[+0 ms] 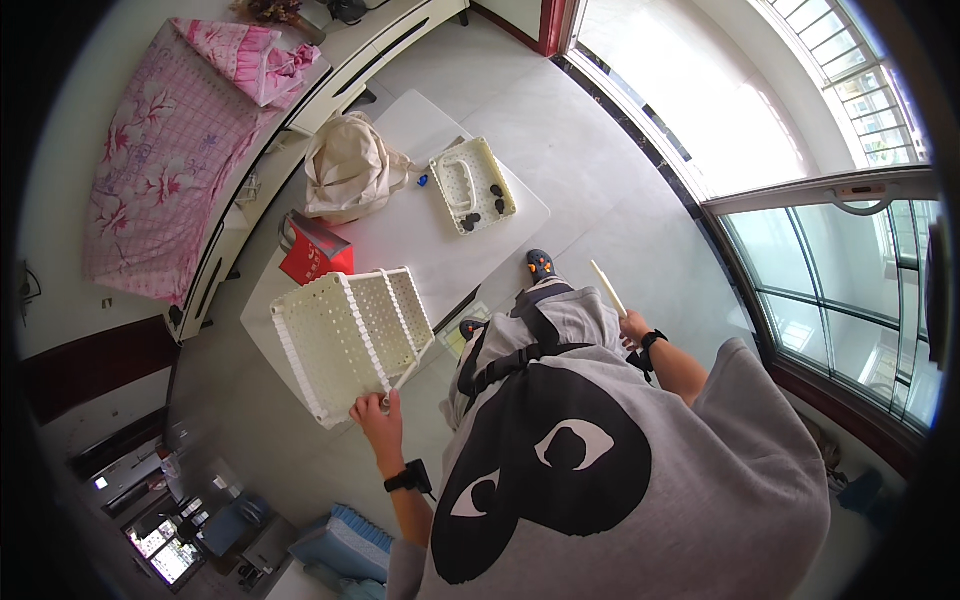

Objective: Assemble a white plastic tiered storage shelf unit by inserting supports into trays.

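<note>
My left hand (pixel 378 425) is closed on the near corner of a cream plastic shelf rack (pixel 325 345), by one of its posts. The rack has perforated panels and lies tilted at the near left edge of a white table (pixel 390 245). In my right hand (pixel 634 328) is a thin cream plastic rod (pixel 607 287), held by its lower end and pointing up and away from me, out to the right of the table. Farther back on the table sits a shallow perforated cream tray (pixel 487 160) with several small black pieces (pixel 472 222) and a white curved part (pixel 457 185) in it.
A beige cloth bag (pixel 350 170) and a red box or bag (pixel 318 250) stand behind the rack. Beside the tray lies a small blue object (pixel 422 181). A low cabinet with a pink cloth (pixel 170 150) runs along the left. Glass sliding doors (pixel 830 290) are at the right.
</note>
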